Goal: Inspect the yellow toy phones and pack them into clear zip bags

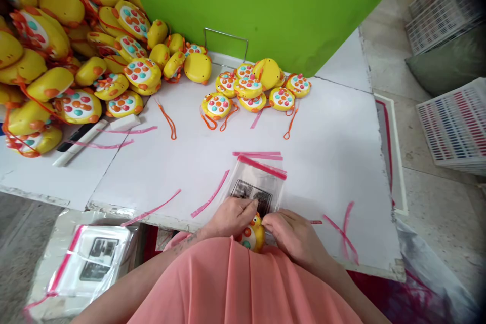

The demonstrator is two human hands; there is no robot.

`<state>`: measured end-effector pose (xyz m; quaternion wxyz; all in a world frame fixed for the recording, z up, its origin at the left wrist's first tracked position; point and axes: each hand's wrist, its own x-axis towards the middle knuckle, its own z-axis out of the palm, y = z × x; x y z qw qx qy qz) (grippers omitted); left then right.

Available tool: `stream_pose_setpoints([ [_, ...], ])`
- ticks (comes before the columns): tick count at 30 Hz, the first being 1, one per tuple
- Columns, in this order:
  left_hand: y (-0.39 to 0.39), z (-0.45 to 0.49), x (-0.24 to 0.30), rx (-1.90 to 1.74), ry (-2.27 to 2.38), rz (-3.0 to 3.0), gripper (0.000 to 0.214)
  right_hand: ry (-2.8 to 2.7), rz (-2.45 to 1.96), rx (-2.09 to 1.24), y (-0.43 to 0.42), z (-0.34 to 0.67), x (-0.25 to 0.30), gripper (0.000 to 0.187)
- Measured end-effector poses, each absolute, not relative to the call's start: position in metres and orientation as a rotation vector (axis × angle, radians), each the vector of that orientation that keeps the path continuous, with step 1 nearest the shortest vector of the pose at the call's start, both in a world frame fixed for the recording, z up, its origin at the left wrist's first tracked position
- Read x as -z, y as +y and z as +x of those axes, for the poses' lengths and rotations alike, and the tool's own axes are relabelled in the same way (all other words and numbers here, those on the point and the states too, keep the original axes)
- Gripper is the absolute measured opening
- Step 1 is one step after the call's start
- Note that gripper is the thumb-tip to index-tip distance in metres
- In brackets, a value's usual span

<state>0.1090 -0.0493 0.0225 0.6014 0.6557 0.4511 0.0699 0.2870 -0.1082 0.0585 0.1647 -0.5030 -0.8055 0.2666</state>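
Note:
A yellow animal-shaped toy with a white front and coloured buttons is between my two hands, close against my shirt. My left hand is closed at its upper left side, thumb over the near end of a clear plastic bag. On the toy's right side my right hand is closed, fingertips pinched at its edge. The bag has a pink top band and a dark printed label, and lies flat on further bags. My hands cover its near end, so I cannot tell whether the toy is inside it.
A large heap of yellow toys fills the left back; a smaller group lies by the green panel. Loose pink strips and orange straps lie on the white table. Packed bags are lower left, white baskets right.

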Motion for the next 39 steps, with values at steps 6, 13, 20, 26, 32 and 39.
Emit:
stream_pose_setpoints([
  [6, -0.0484, 0.1092, -0.0265, -0.154, 1.05, 1.512, 0.043, -2.304, -1.399, -0.766, -0.1063, 0.2852, -0.0607, 0.023],
  [13, -0.0478, 0.1103, -0.0271, -0.17, 1.052, 1.498, 0.043, -2.285, -1.417, -0.776, -0.1065, 0.285, -0.0613, 0.021],
  [20, -0.0494, 0.1094, -0.0227, -0.158, 1.064, 1.513, 0.044, -2.272, -1.43, -0.794, -0.1096, 0.2857, -0.061, 0.019],
  [26, -0.0505, 0.11, -0.0243, -0.164, 1.064, 1.53, 0.043, -2.284, -1.437, -0.77, -0.1109, 0.2854, -0.06, 0.019],
  [32, -0.0496, 0.1108, -0.0265, -0.168, 1.056, 1.544, 0.043, -2.29, -1.473, -0.759, -0.1102, 0.2843, -0.0619, 0.021],
  [39, -0.0496, 0.1101, -0.0254, -0.157, 1.059, 1.552, 0.044, -2.325, -1.446, -0.743, -0.1101, 0.2836, -0.0635, 0.019],
])
